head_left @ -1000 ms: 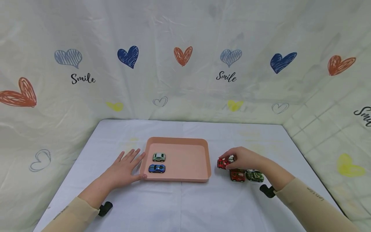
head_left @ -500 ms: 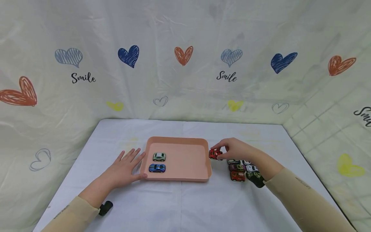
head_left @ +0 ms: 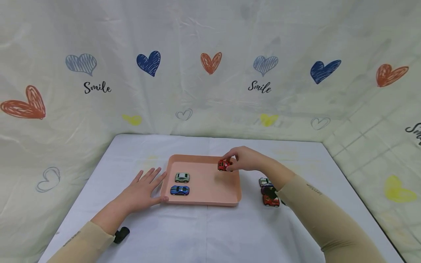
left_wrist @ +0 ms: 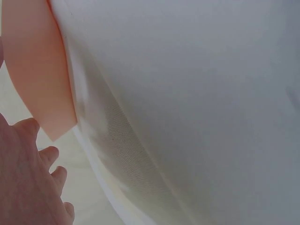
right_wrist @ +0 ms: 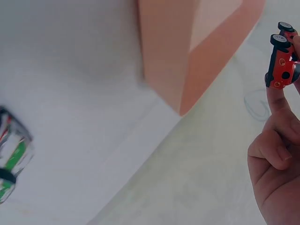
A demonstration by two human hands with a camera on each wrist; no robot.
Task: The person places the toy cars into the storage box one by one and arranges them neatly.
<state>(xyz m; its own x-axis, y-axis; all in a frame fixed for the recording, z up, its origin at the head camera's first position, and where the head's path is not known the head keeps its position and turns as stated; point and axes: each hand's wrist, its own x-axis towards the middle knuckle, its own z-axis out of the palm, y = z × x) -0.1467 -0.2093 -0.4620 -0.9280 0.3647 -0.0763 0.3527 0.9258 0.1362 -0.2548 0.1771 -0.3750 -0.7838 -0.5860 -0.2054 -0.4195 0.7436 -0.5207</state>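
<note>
My right hand [head_left: 247, 159] pinches a red toy car [head_left: 224, 165] between thumb and fingers, holding it above the right back part of a pink tray [head_left: 200, 202]. In the right wrist view the red toy car [right_wrist: 282, 63] shows black wheels and dark spots. My left hand [head_left: 139, 191] lies with fingers spread at the tray's left edge, its thumb touching the rim. Inside the tray, on the left, a pale green toy car [head_left: 182, 177] sits behind a blue toy car [head_left: 179, 190].
Right of the tray stands a group of toy cars, including a red one [head_left: 271, 201] and a white-and-green one [head_left: 264, 182]; my right sleeve [head_left: 315, 201] hides part of the group. A white cloth [head_left: 164, 233] covers the table, with a heart-printed curtain [head_left: 184, 84] behind.
My right hand has carried the red toy car leftward and away from the group, past the tray's right rim to over the tray. The left hand has stayed at the tray's left edge.
</note>
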